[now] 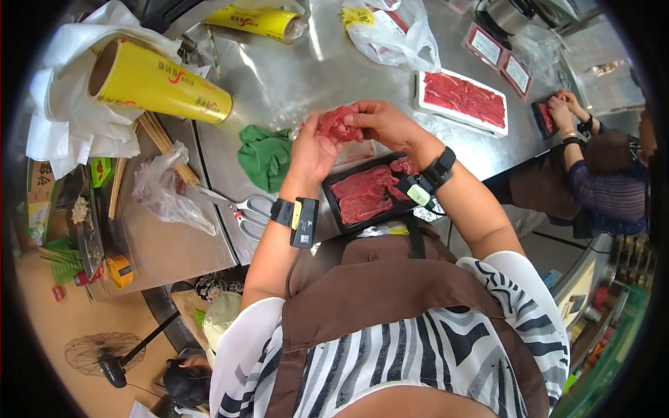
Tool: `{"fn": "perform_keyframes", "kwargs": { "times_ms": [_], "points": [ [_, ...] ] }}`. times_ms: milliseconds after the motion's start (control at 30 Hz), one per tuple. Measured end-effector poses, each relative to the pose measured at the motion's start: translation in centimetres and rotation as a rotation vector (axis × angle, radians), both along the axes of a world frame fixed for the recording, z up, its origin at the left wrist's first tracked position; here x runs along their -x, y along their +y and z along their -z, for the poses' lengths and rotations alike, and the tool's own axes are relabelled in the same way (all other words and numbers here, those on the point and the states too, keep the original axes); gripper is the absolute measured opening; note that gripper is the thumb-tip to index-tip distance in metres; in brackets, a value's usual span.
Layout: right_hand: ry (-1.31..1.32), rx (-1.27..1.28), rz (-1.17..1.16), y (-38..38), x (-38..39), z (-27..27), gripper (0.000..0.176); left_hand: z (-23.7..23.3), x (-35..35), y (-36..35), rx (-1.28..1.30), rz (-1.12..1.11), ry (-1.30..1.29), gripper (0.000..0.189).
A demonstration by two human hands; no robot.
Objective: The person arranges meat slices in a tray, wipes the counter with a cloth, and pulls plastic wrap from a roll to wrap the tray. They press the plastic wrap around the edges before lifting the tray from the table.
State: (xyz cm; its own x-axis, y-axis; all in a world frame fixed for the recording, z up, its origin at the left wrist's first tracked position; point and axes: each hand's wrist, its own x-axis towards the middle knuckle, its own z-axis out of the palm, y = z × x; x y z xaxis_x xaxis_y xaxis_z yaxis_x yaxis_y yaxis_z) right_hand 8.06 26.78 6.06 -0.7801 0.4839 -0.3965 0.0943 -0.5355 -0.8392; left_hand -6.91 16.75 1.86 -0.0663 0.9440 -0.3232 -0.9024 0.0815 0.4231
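Between my two hands, above the steel table, is a piece of red meat (339,124). My left hand (311,150) holds its left side with curled fingers. On the right, my right hand (380,124) pinches the same piece between thumb and fingers. Just below my hands a black tray (339,221) holds sliced red meat (362,194), partly covered by my right wrist. A green cloth (265,157) lies left of my left hand. Behind my right hand, a white tray (460,118) is filled with flat red meat slices.
Scissors (244,209), a plastic bag (167,184), wooden skewers (164,143) and a large yellow roll (164,83) are at left. Another yellow roll (258,22) and a white bag (404,38) lie at the back. A co-worker (606,174) handles a tray at right.
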Motion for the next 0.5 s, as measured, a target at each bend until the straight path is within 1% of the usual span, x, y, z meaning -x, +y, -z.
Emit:
{"fn": "perform_keyframes", "kwargs": {
  "times_ms": [33, 100, 133, 200, 333, 400, 433, 500],
  "points": [
    [0.002, 0.000, 0.001, 0.2, -0.1, 0.1, 0.019, -0.4, 0.0, -0.1, 0.000, 0.001, 0.002, 0.039],
    [-0.068, -0.054, -0.027, 0.7, -0.4, 0.5, 0.019, -1.2, 0.1, -0.7, 0.022, 0.021, 0.086, 0.030],
    [-0.067, -0.053, -0.026, 0.8, -0.5, 0.7, 0.019, -1.3, -0.1, -0.8, 0.022, 0.022, 0.087, 0.030],
    [-0.088, -0.099, 0.002, 0.8, -0.7, 0.9, 0.018, -1.4, -0.3, -1.0, 0.057, -0.019, 0.338, 0.023],
    [-0.048, -0.104, 0.015, 1.0, -1.2, 1.0, 0.017, -1.2, 0.3, -1.2, 0.095, -0.104, 0.342, 0.022],
    [-0.041, -0.037, 0.012, 0.8, -1.4, 0.8, 0.016, -1.6, 0.1, -1.4, 0.155, -0.183, 0.426, 0.014],
    [-0.040, -0.038, 0.008, 0.7, -1.6, 0.6, 0.016, -1.4, 0.2, -1.5, 0.155, -0.187, 0.427, 0.014],
    [-0.043, -0.008, -0.039, 0.5, -1.8, 0.2, 0.018, -1.5, 0.3, -1.7, 0.028, -0.168, 0.230, 0.015]
  ]
}}
